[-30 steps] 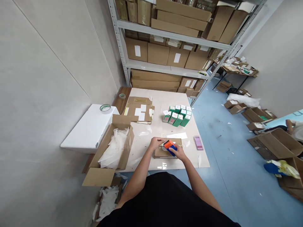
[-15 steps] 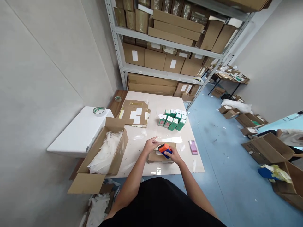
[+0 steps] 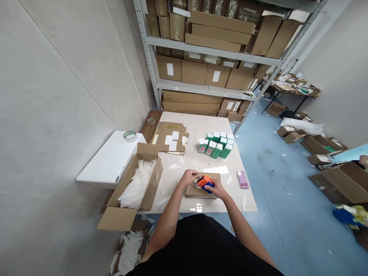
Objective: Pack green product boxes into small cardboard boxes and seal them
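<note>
My right hand [image 3: 217,188] is wrapped around an orange-and-blue tape dispenser [image 3: 206,183], held tilted above a small cardboard box [image 3: 198,191] near the table's front edge. Close to the dispenser's front end, the fingers of my left hand [image 3: 189,177] are drawn together. Whatever they pinch there is too small to make out. The box lies flat under both hands and is partly covered by them. Just behind it is a white paper strip [image 3: 215,170].
Several green-and-white boxes [image 3: 217,150] stand at the table's back right. Flattened cardboard [image 3: 163,142] lies back left. An open carton [image 3: 158,172] with white packing sheets is at left, beside a white box [image 3: 100,159] bearing a tape roll [image 3: 129,135]. Behind stands a loaded shelf [image 3: 201,88].
My left fingers have closed together beside the dispenser; earlier the index finger was stretched out. My right hand still holds the dispenser. The whole view has shifted slightly.
</note>
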Tool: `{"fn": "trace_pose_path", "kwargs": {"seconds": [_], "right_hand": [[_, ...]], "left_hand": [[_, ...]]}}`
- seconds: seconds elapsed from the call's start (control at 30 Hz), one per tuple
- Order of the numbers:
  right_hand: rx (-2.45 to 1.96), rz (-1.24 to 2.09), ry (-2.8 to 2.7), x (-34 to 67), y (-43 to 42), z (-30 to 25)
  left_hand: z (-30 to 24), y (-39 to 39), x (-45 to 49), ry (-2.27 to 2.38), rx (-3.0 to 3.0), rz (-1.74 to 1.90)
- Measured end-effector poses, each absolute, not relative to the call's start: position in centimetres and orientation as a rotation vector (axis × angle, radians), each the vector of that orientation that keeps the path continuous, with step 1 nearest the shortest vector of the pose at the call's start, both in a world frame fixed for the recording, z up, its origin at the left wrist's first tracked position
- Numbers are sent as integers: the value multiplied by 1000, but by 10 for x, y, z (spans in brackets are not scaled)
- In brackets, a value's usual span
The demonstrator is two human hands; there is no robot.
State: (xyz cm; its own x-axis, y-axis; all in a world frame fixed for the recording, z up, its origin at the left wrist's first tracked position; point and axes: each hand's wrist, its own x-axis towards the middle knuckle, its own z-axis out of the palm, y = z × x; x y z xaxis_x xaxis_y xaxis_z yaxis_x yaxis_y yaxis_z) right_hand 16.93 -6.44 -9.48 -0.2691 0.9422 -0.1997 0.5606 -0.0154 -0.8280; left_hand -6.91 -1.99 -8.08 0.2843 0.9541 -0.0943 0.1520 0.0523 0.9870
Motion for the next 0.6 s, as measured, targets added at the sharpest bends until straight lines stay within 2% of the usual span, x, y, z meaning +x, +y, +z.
{"fn": "trace_pose_path", "kwargs": {"seconds": [0.17,0.33,0.6], "right_hand": [[-1626,1113,-1865,170,-57,-89],[-1776,1017,-1935,196,-59,-84],[-1985,964,-1914,228,-57,-73]], "left_hand": [[-87,-23,-62,1345,1377,1053],[-94,-13,-101,1556,1157,1242],[-145,-33,-117,1603,789,1220]]}}
